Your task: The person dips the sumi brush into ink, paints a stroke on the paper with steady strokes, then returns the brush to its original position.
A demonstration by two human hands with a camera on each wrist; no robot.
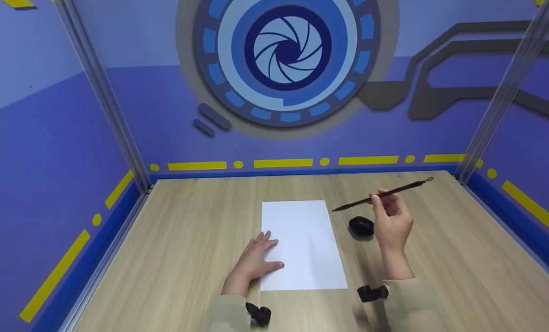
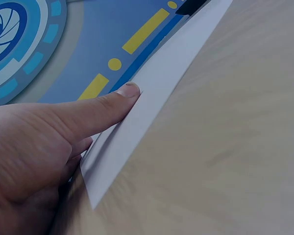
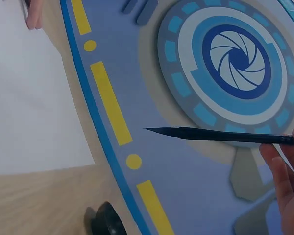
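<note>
Low over the near part of the surface (image 1: 187, 240), two pale sleeves reach in, the left sleeve (image 1: 228, 313) and the right sleeve (image 1: 415, 302), each with a small black device at its cuff, the left device (image 1: 260, 315) and the right device (image 1: 371, 293). Ahead of them, the left hand (image 1: 255, 259) rests with fingers spread and thumb out on the left side of a white sheet of paper (image 1: 302, 235). The paper lies flat, about midway between the surface's left and right edges, its long sides running toward the back edge.

Right of the paper, the right hand (image 1: 393, 223) is raised and pinches a dark, slender brush (image 1: 402, 187) between thumb and fingers. The brush slants down to the left; its pointed tip hangs in the air beside the paper's far right corner, and a loop ends the other end. On the surface between paper and right hand sits a small black dish (image 1: 361, 228).

Beyond the back edge stands a blue-violet wall (image 1: 159, 110), with yellow dashes and dots (image 1: 283, 163) along its foot, a round shutter emblem (image 1: 288, 51) above, and metal posts (image 1: 101, 87) at both corners.
</note>
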